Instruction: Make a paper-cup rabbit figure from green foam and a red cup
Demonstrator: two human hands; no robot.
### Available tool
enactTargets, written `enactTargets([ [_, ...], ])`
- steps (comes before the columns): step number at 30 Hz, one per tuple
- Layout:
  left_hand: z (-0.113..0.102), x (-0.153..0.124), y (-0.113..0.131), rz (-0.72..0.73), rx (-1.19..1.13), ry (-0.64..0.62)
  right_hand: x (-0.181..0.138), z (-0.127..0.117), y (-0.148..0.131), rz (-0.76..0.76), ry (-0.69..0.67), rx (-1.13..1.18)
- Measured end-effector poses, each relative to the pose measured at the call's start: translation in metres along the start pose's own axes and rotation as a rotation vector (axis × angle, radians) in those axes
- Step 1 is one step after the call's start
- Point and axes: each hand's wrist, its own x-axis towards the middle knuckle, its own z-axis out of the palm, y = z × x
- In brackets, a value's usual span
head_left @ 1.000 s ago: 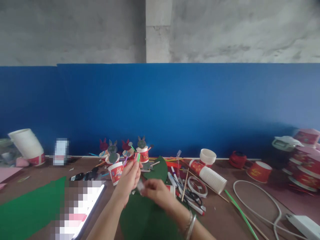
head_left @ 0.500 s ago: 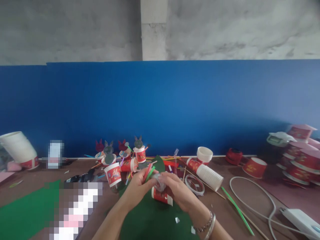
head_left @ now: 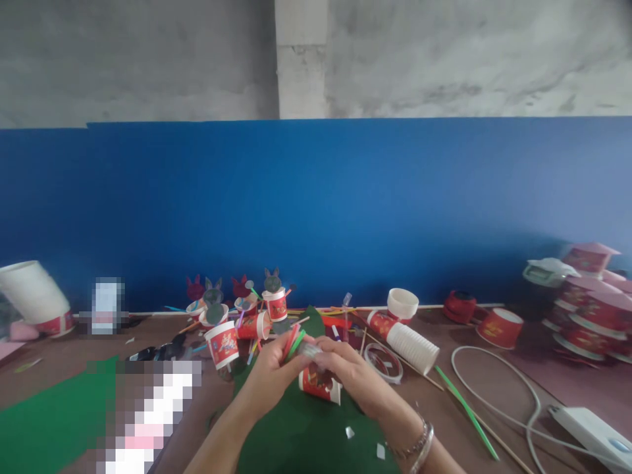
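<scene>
Both hands meet above a green sheet (head_left: 281, 434) in the middle of the table. Red and green strips (head_left: 295, 343), which look like pipe cleaners or straws, stick up from the closed fingers of my left hand (head_left: 270, 376). Between the two hands is a clear, shiny roll of tape (head_left: 310, 350), blurred and partly covered by fingers. My right hand (head_left: 353, 372) pinches the roll from its other side. A red printed paper cup (head_left: 318, 385) lies tilted just beneath the hands, its upper part hidden by them.
Decorated cups with animal heads (head_left: 274, 299) stand at the back left. A stack of paper cups (head_left: 412, 349) lies to the right, by a ring of white tubing (head_left: 384, 363). A white cable (head_left: 533, 401), a power strip (head_left: 592, 431) and a green strip (head_left: 467, 411) are farther right.
My fingers have shifted around the clear roll, which has turned and shows less. The hands stay in nearly the same place. The view has shifted slightly.
</scene>
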Motion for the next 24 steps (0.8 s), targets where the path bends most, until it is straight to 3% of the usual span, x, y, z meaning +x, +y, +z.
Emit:
enactTargets([
  [6, -0.001, -0.001, 0.0, -0.001, -0.035, -0.021, -0.002, -0.009, -0.005, -0.079, -0.169, 0.006],
  [17, -0.003, -0.008, -0.001, 0.084, 0.082, 0.01, -0.006, -0.015, -0.012, -0.151, -0.248, -0.052],
  [24, 0.001, -0.009, 0.002, 0.023, -0.016, 0.002, -0.002, -0.018, -0.006, -0.166, -0.286, 0.023],
])
